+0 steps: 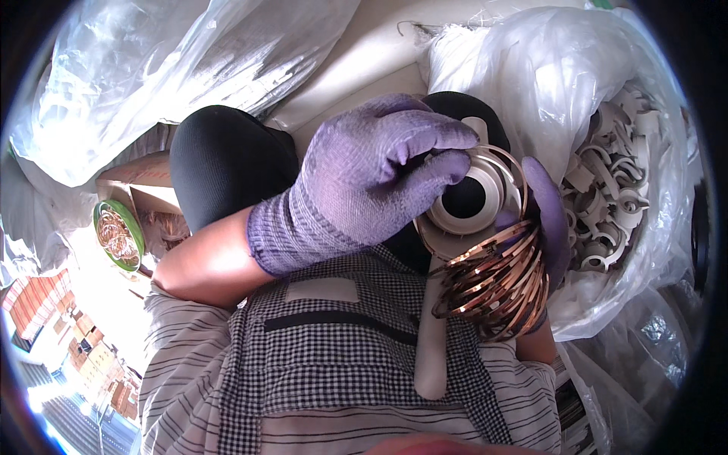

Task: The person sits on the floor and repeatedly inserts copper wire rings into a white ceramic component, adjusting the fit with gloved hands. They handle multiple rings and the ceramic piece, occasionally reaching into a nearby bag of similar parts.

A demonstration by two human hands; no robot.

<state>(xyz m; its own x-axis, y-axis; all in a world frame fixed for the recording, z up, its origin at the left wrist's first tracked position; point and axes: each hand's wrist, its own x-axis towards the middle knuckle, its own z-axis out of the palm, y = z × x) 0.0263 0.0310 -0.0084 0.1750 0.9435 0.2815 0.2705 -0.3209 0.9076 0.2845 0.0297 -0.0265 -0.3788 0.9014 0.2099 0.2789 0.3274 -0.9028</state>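
Note:
My left hand, in a purple knit glove, pinches thumb and forefinger together at the upper left rim of a white plastic piece. A thin copper-coloured ring loops from those fingertips around the collar. The white plastic piece has a round collar with a dark opening and a long rounded handle pointing down to my apron. My right hand, gloved alike, is wrapped behind this piece and supports it; most of its fingers are hidden. A thick bunch of copper-coloured rings hangs over the right hand and wrist.
At right, a clear plastic bag holds many white plastic parts. On the left, a green-rimmed bowl contains more copper-coloured rings beside a cardboard box. Another large plastic sheet lies at upper left. My knees are bent beneath the work.

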